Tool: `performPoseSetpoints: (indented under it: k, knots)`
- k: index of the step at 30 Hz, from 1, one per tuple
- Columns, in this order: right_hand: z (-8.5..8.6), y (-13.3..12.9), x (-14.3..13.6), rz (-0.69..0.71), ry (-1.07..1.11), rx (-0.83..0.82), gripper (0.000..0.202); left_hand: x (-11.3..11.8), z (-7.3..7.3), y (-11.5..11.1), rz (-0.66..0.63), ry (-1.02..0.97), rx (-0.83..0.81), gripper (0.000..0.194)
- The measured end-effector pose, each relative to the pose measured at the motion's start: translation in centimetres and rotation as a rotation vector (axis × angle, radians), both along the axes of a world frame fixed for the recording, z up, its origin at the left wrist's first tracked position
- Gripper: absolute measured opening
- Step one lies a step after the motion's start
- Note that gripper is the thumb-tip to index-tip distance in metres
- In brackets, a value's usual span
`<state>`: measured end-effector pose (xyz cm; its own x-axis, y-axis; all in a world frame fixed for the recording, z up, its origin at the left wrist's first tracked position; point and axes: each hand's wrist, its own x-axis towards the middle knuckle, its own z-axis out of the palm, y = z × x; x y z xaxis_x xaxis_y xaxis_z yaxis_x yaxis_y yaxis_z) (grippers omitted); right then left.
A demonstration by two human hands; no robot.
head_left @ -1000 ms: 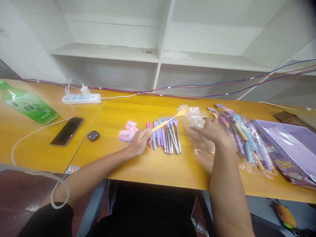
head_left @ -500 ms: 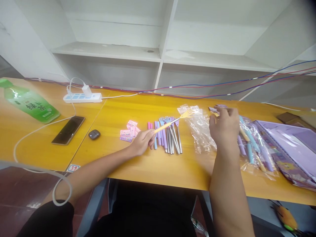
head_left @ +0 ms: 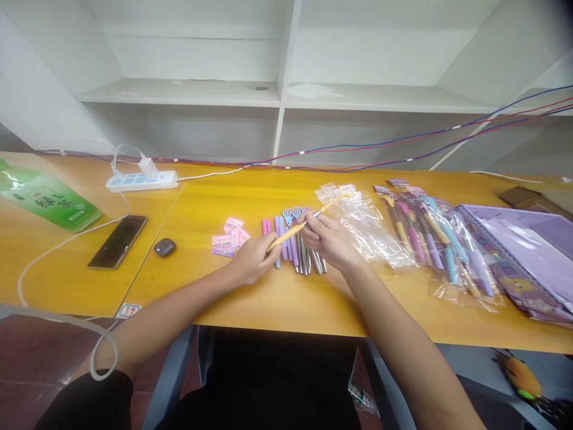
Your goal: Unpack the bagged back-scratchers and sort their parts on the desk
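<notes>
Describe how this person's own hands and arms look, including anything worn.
The left hand and right hand are gloveless; no watch, bracelet or ring shows. The left forearm and right forearm are bare. Plain black fabric borders the left arm at lower left; whether it is a sleeve is unclear. A pale, looped cable crosses in front.

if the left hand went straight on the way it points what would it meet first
Probably the right hand, holding the yellow scratcher; the colored handles seem to lie lower, though depth is unclear.
</notes>
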<state>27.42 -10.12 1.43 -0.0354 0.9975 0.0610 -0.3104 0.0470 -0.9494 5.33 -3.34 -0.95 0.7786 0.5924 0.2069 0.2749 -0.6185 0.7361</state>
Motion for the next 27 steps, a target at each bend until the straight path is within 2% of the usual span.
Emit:
performPoseSetpoints:
  k: [5, 9, 13, 18, 22, 27]
  knots:
    - [-0.9, -0.2, -2.3, 0.173, 0.038, -0.134, 0.040, 0.3, -0.5, 0.5, 0.058, 0.100, 0.190, 0.027]
    - [-1.2, -0.1, -3.7, 0.190, 0.116, -0.197, 0.050, 0.5, -0.8, 0.7, 0.038, 0.106, 0.248, 0.030]
    - [-1.4, 0.0, -4.1, 0.077, 0.003, -0.146, 0.053, 0.5, -0.6, 0.6, 0.039, 0.116, 0.233, 0.029]
    - [-2.1, 0.1, -4.3, -0.208, -0.287, -0.079, 0.055, 0.7, -0.7, 0.7, 0.032, 0.050, 0.288, 0.030]
    - [-2.6, 0.1, -4.4, -0.256, -0.513, -0.146, 0.069, 0.8, -1.0, 0.9, 0.044, 0.032, 0.361, 0.030]
    - [-2.3, 0.1, -4.8, -0.337, -0.564, -0.132, 0.077, 0.9, -0.8, 0.7, 0.001, -0.004, 0.295, 0.028]
